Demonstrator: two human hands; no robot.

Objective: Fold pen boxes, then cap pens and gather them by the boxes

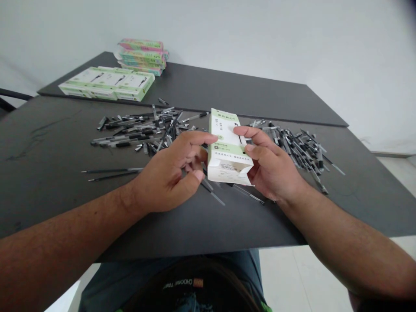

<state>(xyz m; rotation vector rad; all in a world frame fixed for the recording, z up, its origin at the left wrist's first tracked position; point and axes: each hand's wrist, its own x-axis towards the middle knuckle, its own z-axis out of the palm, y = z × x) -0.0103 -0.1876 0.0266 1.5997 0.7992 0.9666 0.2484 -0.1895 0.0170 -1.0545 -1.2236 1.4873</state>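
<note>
A small white and green pen box (pixel 224 141) is held above the table, its near end open with the flap hanging out. Something inside the open end cannot be made out. My right hand (pixel 273 162) grips the box from the right, thumb and index finger on its upper face. On the other side, my left hand (pixel 177 171) has its index fingertip at the box's left edge. Its thumb is apart from the box and the other fingers are partly curled. Two thin black pen refills (pixel 112 174) lie beside my left hand.
Loose pens and pen parts lie in a left pile (pixel 139 128) and a right pile (pixel 302 149). Several white and green boxes (pixel 108 82) lie flat at the back left, before a stack of colourful boxes (pixel 143 56). The dark table (pixel 208 236) ends near my lap.
</note>
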